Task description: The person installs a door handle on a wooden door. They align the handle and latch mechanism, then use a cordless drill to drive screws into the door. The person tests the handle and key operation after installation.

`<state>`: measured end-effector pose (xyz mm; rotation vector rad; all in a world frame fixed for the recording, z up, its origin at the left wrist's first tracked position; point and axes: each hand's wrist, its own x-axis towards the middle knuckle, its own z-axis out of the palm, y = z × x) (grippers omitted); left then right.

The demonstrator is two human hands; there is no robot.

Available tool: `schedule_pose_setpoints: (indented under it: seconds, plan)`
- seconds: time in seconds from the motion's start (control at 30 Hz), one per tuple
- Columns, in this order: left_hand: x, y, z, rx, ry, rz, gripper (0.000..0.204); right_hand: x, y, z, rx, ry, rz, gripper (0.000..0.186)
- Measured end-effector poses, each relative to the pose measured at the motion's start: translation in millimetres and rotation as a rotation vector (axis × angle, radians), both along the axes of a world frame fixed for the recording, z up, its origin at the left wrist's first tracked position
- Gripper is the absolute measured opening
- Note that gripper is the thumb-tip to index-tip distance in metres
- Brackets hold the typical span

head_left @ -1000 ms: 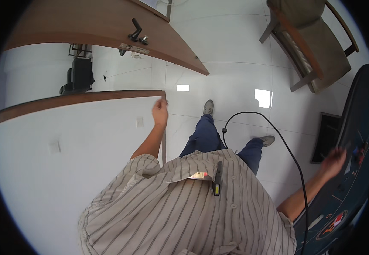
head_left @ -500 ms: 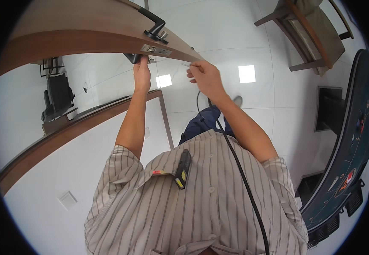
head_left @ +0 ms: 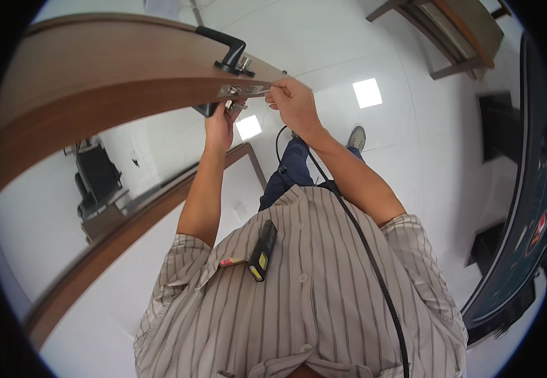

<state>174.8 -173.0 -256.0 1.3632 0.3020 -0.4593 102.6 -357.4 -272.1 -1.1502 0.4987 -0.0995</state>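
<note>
A wooden door [head_left: 97,69] stands open across the upper left, with a black lever handle [head_left: 229,50] on one face and a metal latch plate [head_left: 242,89] on its edge. My left hand [head_left: 222,126] reaches beneath the door to the other black handle [head_left: 205,108] and the silver lock piece [head_left: 231,106], fingers wrapped round something partly hidden. My right hand [head_left: 293,107] is closed in a pinch at the latch edge, on a thin pale item too small to name. A black pocket tool [head_left: 262,252] is clipped to my striped shirt, with a black cable [head_left: 374,271] running across it.
A wooden chair [head_left: 459,34] stands at the upper right. A dark green padded-edge table [head_left: 525,214] lines the right side. A black chair [head_left: 97,176] shows beyond the brown wall frame [head_left: 65,280] on the left, above a white tiled floor [head_left: 405,113].
Both hands have risen to the door's latch edge; the right came across from beside the table. Since half a second ago, both have shifted slightly, and the view has tilted.
</note>
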Motion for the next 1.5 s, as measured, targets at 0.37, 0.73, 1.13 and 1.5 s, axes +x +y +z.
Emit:
schedule_pose_setpoints:
  seconds: [0.37, 0.73, 1.13, 1.5]
  plan:
    - [22, 21, -16, -0.157, -0.004, -0.297, 0.033, -3, 47, 9, -0.149, 0.036, -0.361, 0.02]
    - [25, 16, -8, -0.162, -0.068, -0.383, 0.034, 3, 89, -7, 0.189, -0.081, -0.605, 0.022]
    - [23, 14, -6, -0.099, -0.08, -0.368, 0.037, 6, 87, -14, -0.031, -0.051, -0.556, 0.019]
    - [23, 16, -7, -0.138, -0.057, -0.331, 0.031, 9, 77, -11, 0.082, -0.046, -0.496, 0.023]
